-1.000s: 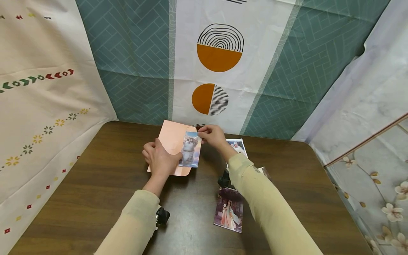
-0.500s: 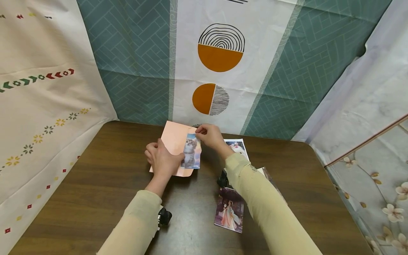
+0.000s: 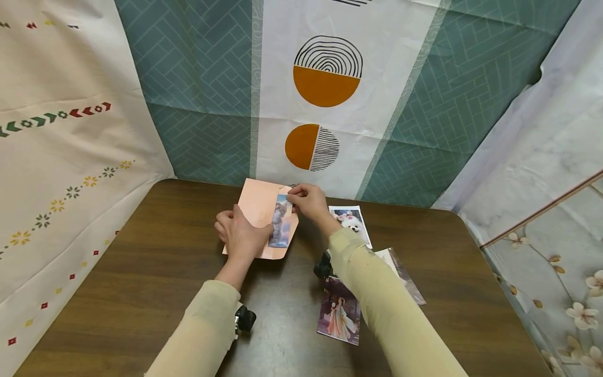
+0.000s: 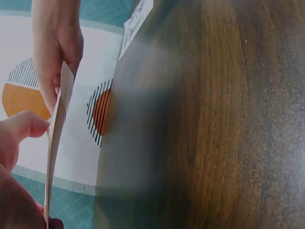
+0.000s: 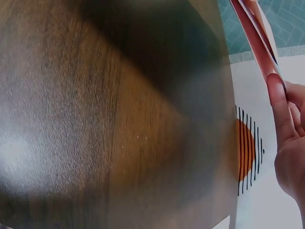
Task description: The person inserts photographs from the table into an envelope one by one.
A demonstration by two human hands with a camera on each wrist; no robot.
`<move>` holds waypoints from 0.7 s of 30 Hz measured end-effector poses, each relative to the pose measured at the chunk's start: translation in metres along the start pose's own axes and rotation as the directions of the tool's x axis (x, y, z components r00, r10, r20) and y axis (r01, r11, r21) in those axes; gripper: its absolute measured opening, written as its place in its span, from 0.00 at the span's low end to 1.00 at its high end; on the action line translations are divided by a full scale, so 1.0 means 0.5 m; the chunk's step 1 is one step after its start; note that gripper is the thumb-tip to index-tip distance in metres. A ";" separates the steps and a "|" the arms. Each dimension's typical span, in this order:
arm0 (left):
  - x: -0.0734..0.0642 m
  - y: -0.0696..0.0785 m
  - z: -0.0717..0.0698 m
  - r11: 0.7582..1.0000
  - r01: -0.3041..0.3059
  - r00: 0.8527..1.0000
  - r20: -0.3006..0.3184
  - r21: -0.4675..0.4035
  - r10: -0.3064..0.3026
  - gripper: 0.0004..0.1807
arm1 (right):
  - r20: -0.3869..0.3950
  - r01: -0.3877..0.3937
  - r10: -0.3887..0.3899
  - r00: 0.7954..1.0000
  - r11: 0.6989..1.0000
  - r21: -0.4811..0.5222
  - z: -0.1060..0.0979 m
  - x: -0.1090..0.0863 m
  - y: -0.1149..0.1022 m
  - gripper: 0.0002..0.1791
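A peach-pink envelope, held up off the table with its flap to the right, is gripped by my left hand, thumb on the front and fingers behind. In the left wrist view the envelope appears edge-on. A kitten photo card lies along the flap side of the envelope, its left part hidden inside it. My right hand pinches the card near its upper right corner. In the right wrist view, the thumb and fingers of the right hand close on the card's edge.
On the wooden table lie a white-bordered dog photo, a photo of a figure in a long robe and a clear sleeve with a white sheet, partly behind the right sleeve. A patterned curtain hangs behind the table.
The kitten card has slid left into the envelope, so less of it shows and more of the flap is visible. My right hand moved slightly left with it; the envelope shifted a little right.
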State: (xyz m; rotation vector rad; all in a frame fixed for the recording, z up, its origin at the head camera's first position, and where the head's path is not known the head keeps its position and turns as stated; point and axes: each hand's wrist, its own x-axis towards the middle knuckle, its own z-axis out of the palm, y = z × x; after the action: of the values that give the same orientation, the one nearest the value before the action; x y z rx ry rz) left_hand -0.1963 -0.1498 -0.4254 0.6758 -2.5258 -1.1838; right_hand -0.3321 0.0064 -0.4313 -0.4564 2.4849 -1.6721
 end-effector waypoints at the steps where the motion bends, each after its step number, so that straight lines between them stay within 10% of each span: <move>1: 0.001 0.000 -0.001 1.000 0.000 1.000 0.000 -0.002 0.000 0.59 | 0.004 -0.010 0.010 1.000 1.000 0.030 -0.001 -0.001 0.000 0.07; 8: 0.004 -0.001 -0.005 1.000 0.008 1.000 0.005 -0.006 -0.008 0.59 | 0.127 -0.135 0.106 0.986 0.958 0.251 -0.021 -0.004 -0.001 0.12; 21: 0.001 0.006 -0.008 1.000 0.010 1.000 0.001 -0.028 -0.010 0.60 | 0.196 -0.199 0.153 0.968 0.950 0.239 -0.012 -0.005 -0.013 0.09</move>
State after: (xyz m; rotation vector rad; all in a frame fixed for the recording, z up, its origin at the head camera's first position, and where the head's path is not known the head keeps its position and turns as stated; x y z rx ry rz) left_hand -0.1960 -0.1512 -0.4206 0.6816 -2.5050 -1.2204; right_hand -0.3300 0.0103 -0.4232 -0.3250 2.0802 -1.7647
